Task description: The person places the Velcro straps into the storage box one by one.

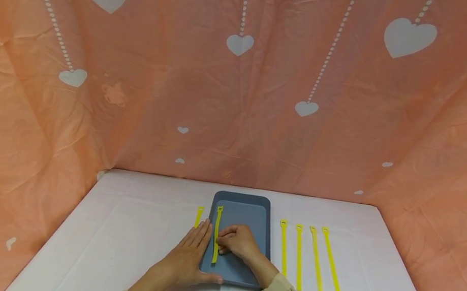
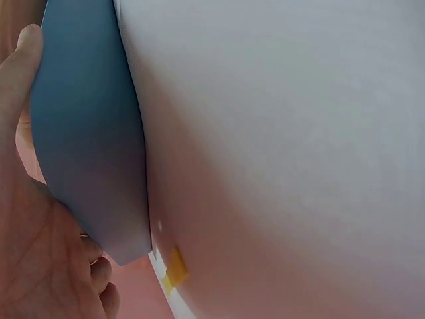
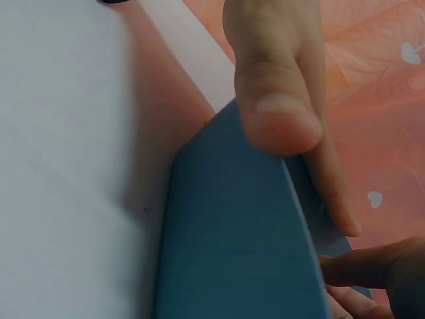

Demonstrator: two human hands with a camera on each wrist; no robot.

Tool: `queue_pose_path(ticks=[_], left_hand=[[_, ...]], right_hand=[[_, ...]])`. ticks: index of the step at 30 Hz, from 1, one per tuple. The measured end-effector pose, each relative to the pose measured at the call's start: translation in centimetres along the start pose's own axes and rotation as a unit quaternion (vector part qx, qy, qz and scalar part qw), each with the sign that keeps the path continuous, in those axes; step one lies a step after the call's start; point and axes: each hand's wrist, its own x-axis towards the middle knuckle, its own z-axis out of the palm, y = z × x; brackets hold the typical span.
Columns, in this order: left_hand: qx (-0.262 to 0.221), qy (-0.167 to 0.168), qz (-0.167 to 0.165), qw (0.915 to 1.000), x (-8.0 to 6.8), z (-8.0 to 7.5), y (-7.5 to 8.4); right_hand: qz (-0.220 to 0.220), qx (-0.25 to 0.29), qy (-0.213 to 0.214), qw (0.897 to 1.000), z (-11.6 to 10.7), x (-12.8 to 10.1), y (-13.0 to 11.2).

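A short yellow strap [image 1: 199, 216] is laid on the white table [image 1: 115, 244], just left of the grey tray [image 1: 259, 222]. The left hand [image 1: 189, 256] is rested flat with fingers straight along the tray's left rim, the thumb laid against the near edge; nothing is gripped by it. A yellow strap [image 1: 216, 235] is laid lengthwise inside the tray near its left wall, immediately right of the left fingertips. The right hand [image 1: 238, 241] is placed inside the tray with fingers curled, and the strap is pinched by its fingertips near mid-length. Four further yellow straps [image 1: 309, 257] are laid side by side on the table to the right of the tray, apart from both hands.
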Motion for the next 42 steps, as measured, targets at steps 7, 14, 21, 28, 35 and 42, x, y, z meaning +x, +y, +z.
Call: queue_pose_path(ticks=[7, 14, 21, 28, 35, 42], left_hand=[[-0.004, 0.002, 0.005, 1.0, -0.1, 0.1, -0.1], [-0.005, 0.004, 0.011, 0.9999, 0.0, 0.1, -0.2], [0.006, -0.003, 0.003, 1.0, 0.0, -0.1, 0.1], [0.016, -0.005, 0.0, 0.9999, 0.0, -0.1, 0.1], [0.015, -0.004, 0.001, 0.9999, 0.1, 0.0, 0.0], [0.015, -0.003, 0.002, 0.9999, 0.0, -0.1, 0.1]], right_hand=[[0.012, 0.003, -0.009, 1.0, -0.1, 0.3, -0.1], [0.012, 0.01, -0.01, 1.0, -0.1, 0.6, -0.1], [0.012, 0.015, -0.012, 1.0, -0.2, 0.9, 0.1], [0.029, 0.021, -0.019, 0.999, -0.3, 1.1, 0.2], [0.036, 0.026, -0.016, 0.999, -0.3, 1.2, 0.3], [0.027, 0.028, -0.014, 0.999, -0.2, 1.2, 0.4]])
